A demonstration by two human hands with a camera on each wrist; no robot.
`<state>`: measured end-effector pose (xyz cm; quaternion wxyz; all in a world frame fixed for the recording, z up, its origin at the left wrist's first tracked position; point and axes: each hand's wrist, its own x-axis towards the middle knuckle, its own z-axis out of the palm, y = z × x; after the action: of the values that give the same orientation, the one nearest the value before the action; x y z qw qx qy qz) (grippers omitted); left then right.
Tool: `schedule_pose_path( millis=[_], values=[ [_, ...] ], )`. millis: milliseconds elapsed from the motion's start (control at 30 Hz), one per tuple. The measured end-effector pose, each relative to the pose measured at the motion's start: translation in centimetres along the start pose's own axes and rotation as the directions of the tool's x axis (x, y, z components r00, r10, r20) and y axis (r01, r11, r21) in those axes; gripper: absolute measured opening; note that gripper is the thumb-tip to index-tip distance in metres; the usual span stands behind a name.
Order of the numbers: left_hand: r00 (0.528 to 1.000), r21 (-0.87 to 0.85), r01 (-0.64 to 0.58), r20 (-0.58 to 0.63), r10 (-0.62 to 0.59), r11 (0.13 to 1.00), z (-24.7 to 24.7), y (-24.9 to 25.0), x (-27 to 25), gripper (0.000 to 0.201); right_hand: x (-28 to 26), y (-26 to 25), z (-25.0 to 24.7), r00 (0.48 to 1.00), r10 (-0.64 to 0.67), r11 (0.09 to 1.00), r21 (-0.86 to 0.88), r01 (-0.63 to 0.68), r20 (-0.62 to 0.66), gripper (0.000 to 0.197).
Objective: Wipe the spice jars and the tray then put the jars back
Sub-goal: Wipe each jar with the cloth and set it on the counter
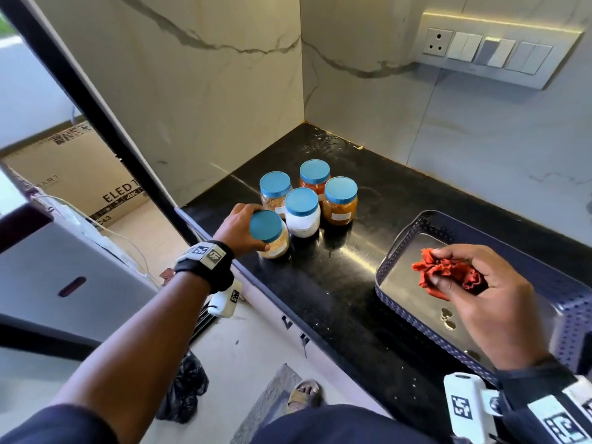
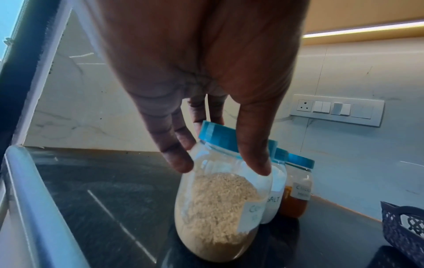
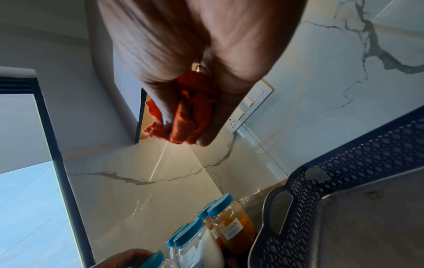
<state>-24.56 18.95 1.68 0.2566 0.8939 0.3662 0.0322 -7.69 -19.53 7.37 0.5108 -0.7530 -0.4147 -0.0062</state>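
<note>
My left hand [image 1: 238, 229] grasps the near jar [image 1: 271, 234], fingers curled round its shoulder just under the blue lid; on the left wrist view the thumb and a finger [image 2: 252, 154] press the clear wall, and the jar leans, tilted with its base on the counter [image 1: 336, 283]. It holds pale, coarse powder and a paper label that I cannot read in full.

From that jar, four more stand in a tight cluster toward 1 o'clock: a white jar [image 1: 302, 213] marked "SALT" touches it or nearly so, a brown jar [image 1: 275, 193] at 12, a red jar [image 1: 314, 176] farthest back, and an orange jar [image 1: 340, 200] at 2. All carry blue lids and stand upright.

My right hand [image 1: 490, 293] clenches a crumpled red cloth [image 1: 448, 274], fingers folded round it, above the tray [image 1: 397, 248]. The tray, dark blue with perforated walls and a shiny floor, sits on the counter at 3 o'clock from the jars, apart from them, with no jar in it.

A switch plate [image 1: 493, 52] hangs on the marble wall at 1 o'clock.
</note>
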Motion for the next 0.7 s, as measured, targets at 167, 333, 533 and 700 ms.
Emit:
schedule_pose_path(
  millis=[167, 333, 533, 700],
  values=[
    [0.999, 0.018, 0.02, 0.031, -0.021, 1.0, 0.1, 0.3, 1.0, 0.095, -0.4, -0.1, -0.6, 1.0, 0.027, 0.998, -0.057, -0.028, -0.015, 0.041],
    [0.996, -0.007, 0.071, 0.061, -0.071, 0.997, 0.1, 0.6, 0.5, 0.115, -1.1, 1.1, -0.9, 0.982, 0.162, 0.986, 0.043, -0.158, -0.096, 0.042],
    [0.969, -0.057, 0.046, -0.241, -0.059, 0.997, 0.7, 2.1, -3.1, 0.09, -1.9, 4.7, -2.4, 0.87, 0.489, 0.775, 0.486, -0.404, -0.057, 0.043],
    [0.921, -0.083, -0.2, -0.356, 0.159, 0.976, 2.7, 6.6, -6.3, 0.063, -1.9, 5.5, -4.6, 0.836, 0.545, 0.698, 0.588, -0.409, -0.066, 0.057]
  ],
)
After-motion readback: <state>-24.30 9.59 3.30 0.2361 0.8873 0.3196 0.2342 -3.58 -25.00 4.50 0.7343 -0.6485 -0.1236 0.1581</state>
